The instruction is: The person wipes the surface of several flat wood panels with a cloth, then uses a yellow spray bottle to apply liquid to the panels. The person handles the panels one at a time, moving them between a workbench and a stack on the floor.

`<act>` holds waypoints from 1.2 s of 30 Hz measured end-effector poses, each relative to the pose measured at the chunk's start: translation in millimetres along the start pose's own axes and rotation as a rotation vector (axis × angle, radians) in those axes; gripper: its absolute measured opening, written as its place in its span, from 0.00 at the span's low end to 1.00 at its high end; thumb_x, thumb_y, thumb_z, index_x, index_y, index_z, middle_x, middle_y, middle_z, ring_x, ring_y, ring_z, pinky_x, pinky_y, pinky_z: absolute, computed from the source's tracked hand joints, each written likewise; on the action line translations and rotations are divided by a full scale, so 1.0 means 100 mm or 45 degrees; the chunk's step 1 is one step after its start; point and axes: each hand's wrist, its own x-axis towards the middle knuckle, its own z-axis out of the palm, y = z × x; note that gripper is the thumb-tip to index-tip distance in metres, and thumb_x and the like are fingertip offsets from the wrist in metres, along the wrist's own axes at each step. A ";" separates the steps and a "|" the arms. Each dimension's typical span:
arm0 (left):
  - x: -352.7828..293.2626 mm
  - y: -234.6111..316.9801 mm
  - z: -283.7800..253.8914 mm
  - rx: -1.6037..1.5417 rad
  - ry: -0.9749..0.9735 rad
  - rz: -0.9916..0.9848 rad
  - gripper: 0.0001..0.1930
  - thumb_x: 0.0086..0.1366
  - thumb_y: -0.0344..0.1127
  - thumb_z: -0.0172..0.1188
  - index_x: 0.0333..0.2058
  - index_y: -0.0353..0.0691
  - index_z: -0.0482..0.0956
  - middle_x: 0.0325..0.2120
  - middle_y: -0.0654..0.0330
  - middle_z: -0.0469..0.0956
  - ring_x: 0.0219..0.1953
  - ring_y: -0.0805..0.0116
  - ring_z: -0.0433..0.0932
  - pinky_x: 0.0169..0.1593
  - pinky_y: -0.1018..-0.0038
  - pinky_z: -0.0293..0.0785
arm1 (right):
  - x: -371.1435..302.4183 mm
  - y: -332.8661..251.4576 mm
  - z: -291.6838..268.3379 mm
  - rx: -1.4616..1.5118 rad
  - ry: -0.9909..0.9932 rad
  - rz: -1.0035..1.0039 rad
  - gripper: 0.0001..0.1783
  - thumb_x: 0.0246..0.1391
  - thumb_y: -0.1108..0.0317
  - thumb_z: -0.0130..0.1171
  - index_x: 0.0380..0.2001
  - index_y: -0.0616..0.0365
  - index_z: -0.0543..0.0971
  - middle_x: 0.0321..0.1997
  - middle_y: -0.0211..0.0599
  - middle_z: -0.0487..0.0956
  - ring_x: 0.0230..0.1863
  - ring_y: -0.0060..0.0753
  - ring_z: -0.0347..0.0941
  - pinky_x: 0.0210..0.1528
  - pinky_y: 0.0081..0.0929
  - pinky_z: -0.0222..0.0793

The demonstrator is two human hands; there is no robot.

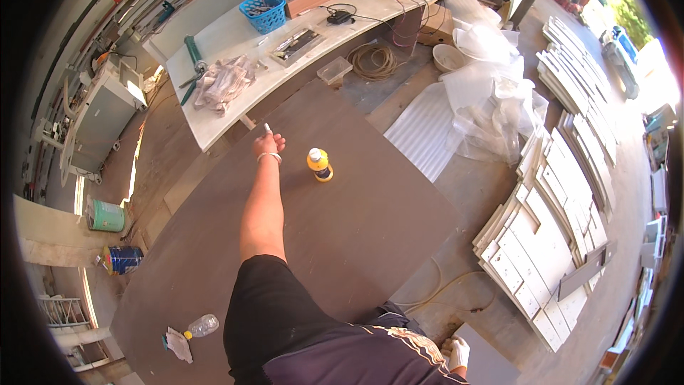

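Observation:
My left arm reaches out over a large brown board (356,235). My left hand (268,144) is bare, with a band at the wrist and its fingers curled. A small white piece shows at its fingertips, too small to name. Just right of that hand stands a yellow bottle (320,165) with a white cap and dark label, apart from it. Low at the right, beside my body, is my right hand (457,353) in a white glove. Its fingers are bent in; whatever they may hold is hidden. A brown panel (486,358) lies close to it.
A clear bottle (202,326) and a whitish glove-like cloth (178,344) lie on the board's near left. Beyond is a white workbench (214,34) with a blue basket (263,13). Foam sheeting (427,128) and stacked white panels (541,257) lie to the right.

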 end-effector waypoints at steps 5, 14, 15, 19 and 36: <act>0.39 0.11 0.34 -0.018 -0.059 -0.114 0.11 0.74 0.33 0.56 0.39 0.29 0.78 0.30 0.52 0.85 0.26 0.61 0.86 0.27 0.67 0.85 | -0.24 0.14 -0.10 -0.335 0.062 -0.049 0.19 0.60 0.75 0.51 0.53 0.64 0.80 0.34 0.41 0.82 0.28 0.38 0.81 0.26 0.34 0.79; 1.29 0.72 1.24 -0.112 0.004 0.008 0.11 0.70 0.31 0.60 0.30 0.27 0.80 0.24 0.51 0.84 0.19 0.64 0.84 0.18 0.74 0.79 | -0.39 -0.29 0.17 -0.572 0.028 -0.496 0.13 0.56 0.72 0.56 0.44 0.59 0.84 0.32 0.37 0.82 0.29 0.35 0.76 0.32 0.34 0.74; 1.35 0.82 1.33 -0.147 0.035 -0.004 0.12 0.70 0.31 0.60 0.30 0.26 0.80 0.24 0.50 0.84 0.19 0.63 0.84 0.18 0.73 0.79 | -0.33 -0.33 0.22 -0.352 0.132 -0.233 0.16 0.57 0.76 0.52 0.46 0.62 0.83 0.32 0.36 0.81 0.27 0.33 0.77 0.28 0.31 0.75; 1.50 1.09 1.53 -0.194 0.108 -0.053 0.12 0.69 0.32 0.62 0.31 0.26 0.80 0.24 0.49 0.84 0.19 0.63 0.84 0.19 0.71 0.80 | -0.16 -0.39 0.36 -0.185 0.204 -0.028 0.16 0.60 0.79 0.47 0.46 0.65 0.82 0.30 0.34 0.79 0.25 0.28 0.77 0.26 0.25 0.74; 2.11 0.93 1.73 -0.287 0.138 -0.011 0.09 0.65 0.28 0.64 0.32 0.24 0.79 0.26 0.46 0.84 0.21 0.60 0.84 0.21 0.72 0.80 | -0.58 -0.52 0.56 -0.294 0.136 -0.081 0.18 0.62 0.68 0.57 0.52 0.63 0.82 0.29 0.30 0.79 0.26 0.24 0.70 0.30 0.27 0.68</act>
